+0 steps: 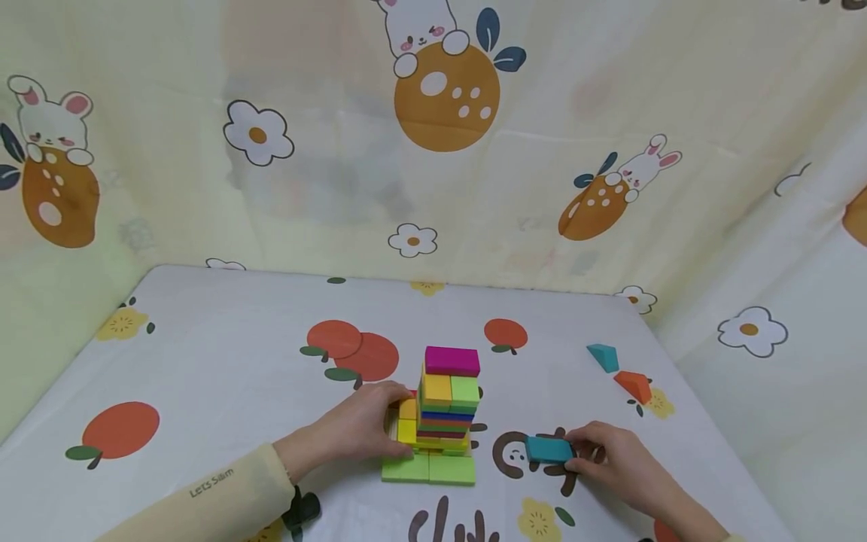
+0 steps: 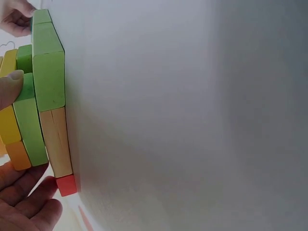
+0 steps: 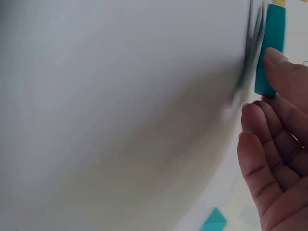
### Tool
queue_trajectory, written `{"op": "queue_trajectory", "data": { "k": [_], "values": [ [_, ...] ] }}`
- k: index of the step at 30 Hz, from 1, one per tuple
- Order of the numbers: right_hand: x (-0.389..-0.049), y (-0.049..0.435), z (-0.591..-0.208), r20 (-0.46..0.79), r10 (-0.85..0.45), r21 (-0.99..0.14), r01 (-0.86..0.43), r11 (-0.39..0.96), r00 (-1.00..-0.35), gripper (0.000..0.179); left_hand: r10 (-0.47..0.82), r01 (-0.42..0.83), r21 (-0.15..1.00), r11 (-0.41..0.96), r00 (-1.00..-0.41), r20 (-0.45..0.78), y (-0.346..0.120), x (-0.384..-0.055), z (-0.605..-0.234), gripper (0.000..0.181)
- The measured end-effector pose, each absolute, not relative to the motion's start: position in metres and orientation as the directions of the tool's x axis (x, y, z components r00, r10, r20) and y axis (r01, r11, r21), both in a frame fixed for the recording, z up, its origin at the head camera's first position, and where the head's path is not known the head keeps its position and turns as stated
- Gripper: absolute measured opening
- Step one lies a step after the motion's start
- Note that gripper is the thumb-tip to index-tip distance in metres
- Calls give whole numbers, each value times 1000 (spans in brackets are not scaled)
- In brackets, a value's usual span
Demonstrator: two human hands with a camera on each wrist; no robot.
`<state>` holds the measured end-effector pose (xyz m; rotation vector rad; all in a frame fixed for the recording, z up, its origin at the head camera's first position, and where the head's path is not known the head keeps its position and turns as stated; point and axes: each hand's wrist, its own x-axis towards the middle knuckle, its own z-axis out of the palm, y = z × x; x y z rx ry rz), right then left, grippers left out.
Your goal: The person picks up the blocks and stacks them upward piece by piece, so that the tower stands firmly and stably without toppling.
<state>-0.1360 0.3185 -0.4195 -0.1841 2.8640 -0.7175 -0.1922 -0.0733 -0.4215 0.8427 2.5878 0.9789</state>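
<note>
A tower of coloured wooden blocks (image 1: 445,420) stands near the middle of the table, with a magenta block (image 1: 451,362) on top and light green blocks (image 1: 452,470) at its foot. My left hand (image 1: 359,423) grips its left side, thumb at the near side and fingers round the far side. In the left wrist view, that thumb lies by a light green block (image 2: 30,122), fingertips near an orange block (image 2: 18,155). To the tower's right, my right hand (image 1: 619,461) pinches a flat teal block (image 1: 550,450) between thumb and fingers, its long end pointing towards the tower.
A teal wedge block (image 1: 604,357) and an orange wedge block (image 1: 634,386) lie at the right side of the table. The white tablecloth (image 1: 223,361) has fruit and flower prints. A patterned curtain (image 1: 325,181) hangs behind the table.
</note>
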Motion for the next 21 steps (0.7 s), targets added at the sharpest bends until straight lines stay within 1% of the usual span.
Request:
{"op": "queue_trajectory", "data": {
  "k": [3, 5, 6, 9, 11, 13, 16, 21],
  "values": [
    [-134, 313, -404, -73, -175, -479, -119, 870, -982, 32, 596, 426, 670, 608, -802, -31, -73, -192, -422, 65],
    [-132, 306, -386, 31, -193, -468, -185, 864, -981, 32, 596, 428, 670, 607, -803, -26, -73, -192, -422, 65],
    [-131, 301, -377, 99, -218, -458, -239, 856, -971, 31, 595, 428, 671, 605, -803, -24, -74, -192, -422, 66],
    [-129, 282, -348, 298, -291, -410, -397, 821, -909, 31, 596, 432, 671, 602, -803, -17, -74, -191, -421, 66],
    [-127, 265, -332, 372, -331, -380, -467, 798, -868, 32, 597, 433, 673, 600, -802, -16, -74, -191, -420, 66],
    [-125, 247, -319, 387, -358, -370, -499, 783, -850, 34, 600, 435, 674, 598, -800, -16, -74, -191, -420, 65],
    [-125, 222, -307, 363, -385, -357, -509, 783, -848, 34, 605, 437, 678, 591, -796, -15, -74, -191, -420, 63],
    [-130, 192, -302, 370, -435, -315, -552, 772, -821, 33, 600, 426, 679, 598, -799, -27, -75, -192, -420, 63]
  ]
}}
